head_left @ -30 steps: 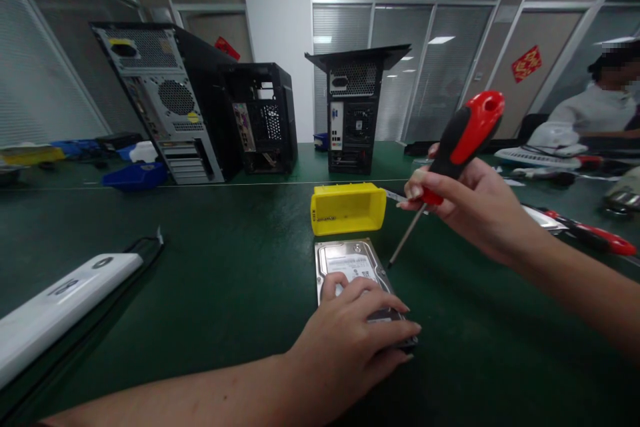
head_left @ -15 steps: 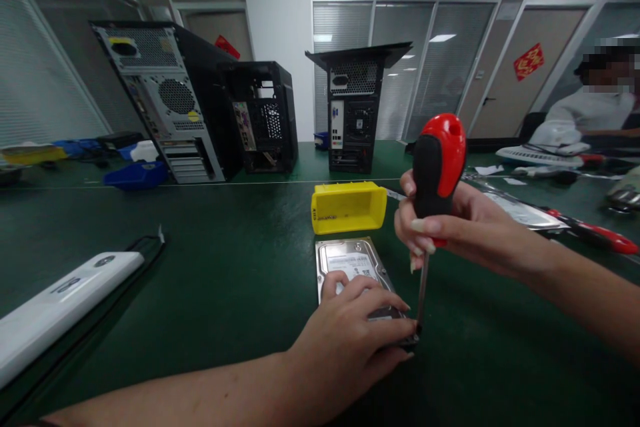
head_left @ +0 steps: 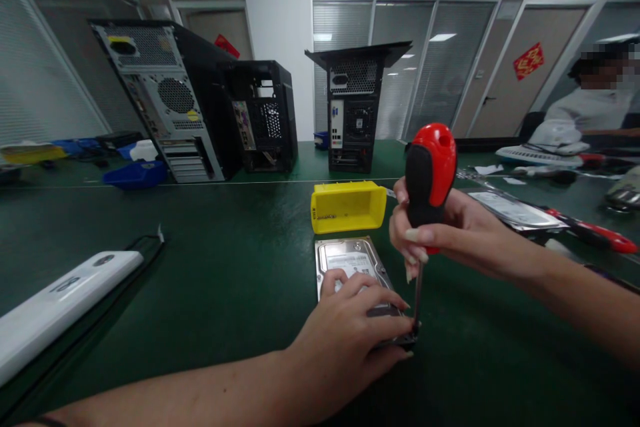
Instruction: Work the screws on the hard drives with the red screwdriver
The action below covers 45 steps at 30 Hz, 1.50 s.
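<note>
Your left hand (head_left: 345, 333) lies flat, fingers spread, on the near end of the hard drive (head_left: 353, 260), pressing it against the green counter (head_left: 225, 267). The drive lies label-up in the middle of the counter, its far end bare and its near end under your palm. Your right hand (head_left: 440, 230) is closed around the red-and-black handle of the screwdriver (head_left: 427, 180), which stands nearly upright; its shaft runs down to the drive's near right corner, with the tip touching just beside your left fingertips (head_left: 400, 327).

Just beyond the drive sits a yellow bin (head_left: 349, 207), tipped with its open side facing you. Farther back three open computer cases (head_left: 170, 100) stand on the counter, with a blue tray (head_left: 135, 175) near the leftmost one. A white power strip (head_left: 60, 307) lies at your left. To the right lie a second drive (head_left: 515, 210) and another red-handled tool (head_left: 595, 235), and a seated person (head_left: 590, 107) is at the far right edge.
</note>
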{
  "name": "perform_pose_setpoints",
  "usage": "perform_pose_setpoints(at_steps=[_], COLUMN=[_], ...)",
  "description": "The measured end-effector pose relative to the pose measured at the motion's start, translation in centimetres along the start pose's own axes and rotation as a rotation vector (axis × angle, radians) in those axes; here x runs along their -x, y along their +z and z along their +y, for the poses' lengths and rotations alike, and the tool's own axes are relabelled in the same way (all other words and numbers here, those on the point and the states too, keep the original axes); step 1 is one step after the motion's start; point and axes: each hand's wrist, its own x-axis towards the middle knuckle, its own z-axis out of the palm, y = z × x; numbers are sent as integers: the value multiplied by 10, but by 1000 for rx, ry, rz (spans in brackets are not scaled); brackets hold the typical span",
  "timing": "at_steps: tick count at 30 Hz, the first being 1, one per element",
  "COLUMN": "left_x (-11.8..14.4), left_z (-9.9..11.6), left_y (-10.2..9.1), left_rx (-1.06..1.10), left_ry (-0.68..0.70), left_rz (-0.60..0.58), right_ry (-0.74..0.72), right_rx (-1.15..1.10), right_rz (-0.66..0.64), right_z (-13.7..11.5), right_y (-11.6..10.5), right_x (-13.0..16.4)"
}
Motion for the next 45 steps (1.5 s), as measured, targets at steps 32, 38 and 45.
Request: perform_pose_setpoints(at_steps=[32,38,45], left_x=[0,-1,-1], left_z=[1,2,3], left_y=[-2,-2,-2], left_rx=[-62,-70,-64], left_ry=[11,15,16], left_rz=[3,6,-5], right_ry=[-48,-39,-37], right_rx=[57,65,95], right_rz=[-76,-56,-52], right_z=[-4,-4,-4], right_y=[6,6,4], right_x=[3,2,3])
